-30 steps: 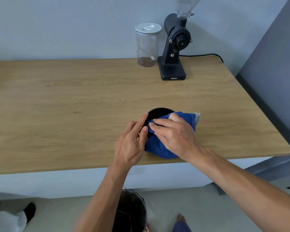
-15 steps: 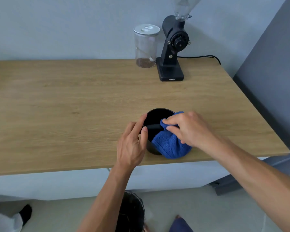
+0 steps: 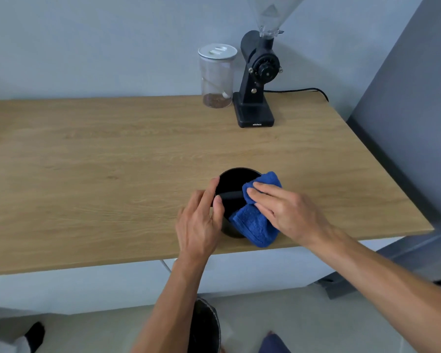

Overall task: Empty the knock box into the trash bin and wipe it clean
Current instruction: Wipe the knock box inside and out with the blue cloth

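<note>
Wooden table carries the knock box near its front edge; left hand grips its left wall, while right hand presses the blue cloth over its right rim.

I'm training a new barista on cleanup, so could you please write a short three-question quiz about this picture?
1. True or false: the knock box stands on the floor.
2. Which hand presses the blue cloth against the box? A) left B) right
3. Fill in: the grinder stands beside a clear ____ with a white lid.

Key: 1. False, it stands on the wooden table. 2. B, the right hand; the left hand steadies the rim. 3. jar.
</note>
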